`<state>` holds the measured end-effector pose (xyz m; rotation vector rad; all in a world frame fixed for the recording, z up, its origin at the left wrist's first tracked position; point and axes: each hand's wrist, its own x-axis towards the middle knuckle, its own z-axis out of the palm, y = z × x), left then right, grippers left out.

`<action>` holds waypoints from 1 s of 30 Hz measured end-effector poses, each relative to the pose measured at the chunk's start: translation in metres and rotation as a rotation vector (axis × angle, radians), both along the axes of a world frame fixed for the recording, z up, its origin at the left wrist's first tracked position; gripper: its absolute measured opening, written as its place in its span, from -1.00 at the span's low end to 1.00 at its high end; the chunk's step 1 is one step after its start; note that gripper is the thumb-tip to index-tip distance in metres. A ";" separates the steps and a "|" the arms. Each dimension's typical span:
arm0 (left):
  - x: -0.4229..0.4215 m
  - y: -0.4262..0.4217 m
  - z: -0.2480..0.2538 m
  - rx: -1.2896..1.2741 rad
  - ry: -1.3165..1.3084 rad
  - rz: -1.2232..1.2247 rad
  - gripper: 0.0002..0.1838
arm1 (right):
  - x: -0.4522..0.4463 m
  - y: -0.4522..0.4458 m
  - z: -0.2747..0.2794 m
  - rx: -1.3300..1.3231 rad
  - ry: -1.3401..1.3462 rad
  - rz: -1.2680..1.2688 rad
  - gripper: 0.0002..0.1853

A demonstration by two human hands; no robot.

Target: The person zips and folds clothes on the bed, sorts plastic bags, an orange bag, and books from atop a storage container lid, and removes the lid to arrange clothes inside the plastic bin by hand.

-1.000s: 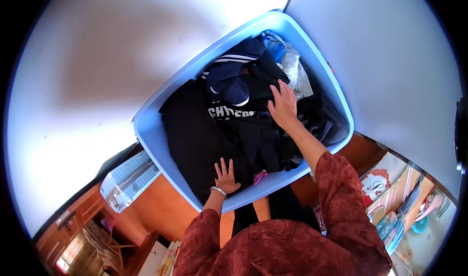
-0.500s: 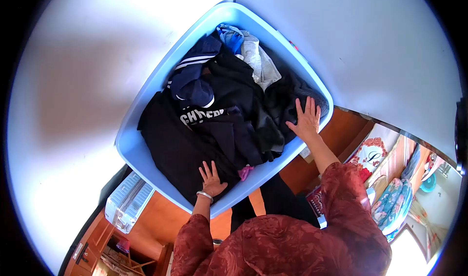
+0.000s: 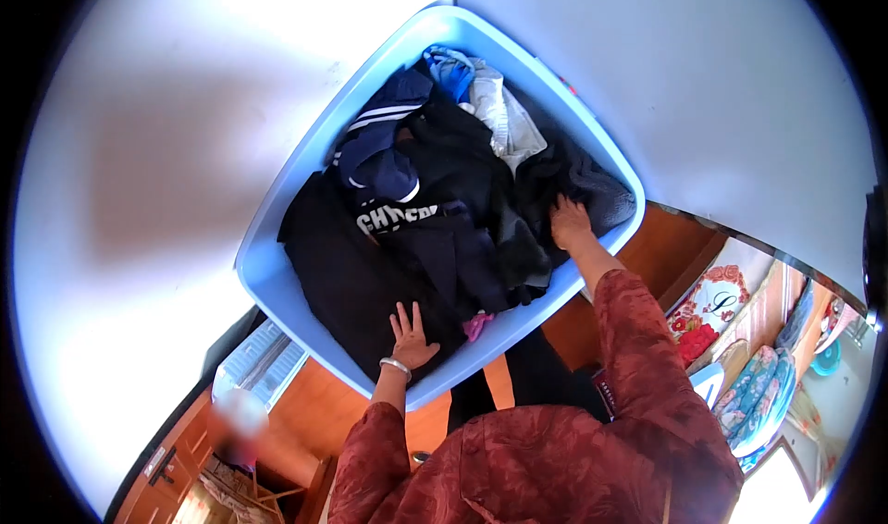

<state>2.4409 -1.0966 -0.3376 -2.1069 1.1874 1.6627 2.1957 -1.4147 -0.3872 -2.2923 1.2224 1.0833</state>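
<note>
A light blue plastic tub is filled with clothes. My left hand lies spread on a black garment near the tub's front edge, a silver bracelet on its wrist. At the right side, my right hand has its fingers bent into a dark garment, fingertips partly hidden in the cloth. Between the hands is a dark top with white lettering. Farther back are a navy garment with white stripes, a pale grey piece and a blue patterned cloth.
White panels meet in a corner behind the tub. A clear plastic container stands at the lower left over the orange-brown floor. Folded floral bedding lies at the right. A small pink item is at the tub's front wall.
My right hand has gone from spread flat to bent fingers in the dark garment, slightly left of where it was. My left hand stays spread. The view has shifted a little.
</note>
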 end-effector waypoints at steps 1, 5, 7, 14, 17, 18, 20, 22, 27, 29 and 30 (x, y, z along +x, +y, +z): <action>0.000 0.001 0.003 -0.002 0.010 0.007 0.13 | 0.001 0.001 0.006 0.021 -0.003 0.017 -0.48; 0.004 -0.002 0.007 -0.030 0.019 0.002 0.09 | 0.049 -0.017 0.078 0.109 0.013 0.027 -0.59; 0.004 -0.002 0.008 -0.030 0.027 0.014 0.09 | 0.077 -0.022 0.093 0.027 -0.214 -0.017 -0.61; 0.001 0.014 -0.008 -0.124 0.003 -0.072 0.10 | 0.014 -0.042 0.071 -0.111 -0.192 0.270 -0.77; -0.002 0.016 -0.012 -0.140 -0.027 -0.069 0.11 | -0.017 -0.032 0.026 -0.361 -0.223 0.369 -0.77; -0.002 0.013 -0.009 -0.114 -0.031 -0.067 0.11 | -0.011 -0.029 0.006 -0.377 -0.174 0.345 -0.77; -0.002 0.001 0.003 -0.071 -0.037 -0.064 0.11 | 0.018 -0.037 0.004 -0.314 -0.047 0.279 -0.77; 0.002 0.007 -0.009 -0.142 -0.029 -0.097 0.09 | 0.044 -0.045 0.032 -0.184 0.074 0.244 -0.79; 0.002 0.010 0.001 -0.185 -0.028 -0.048 0.05 | 0.115 -0.073 0.064 -0.160 -0.338 0.292 -0.61; 0.003 0.003 0.005 -0.214 -0.026 -0.042 0.03 | 0.114 -0.076 0.048 -0.209 -0.476 0.384 -0.39; 0.001 0.005 0.010 -0.218 -0.030 -0.038 0.02 | 0.104 -0.076 0.037 -0.121 -0.315 0.343 -0.29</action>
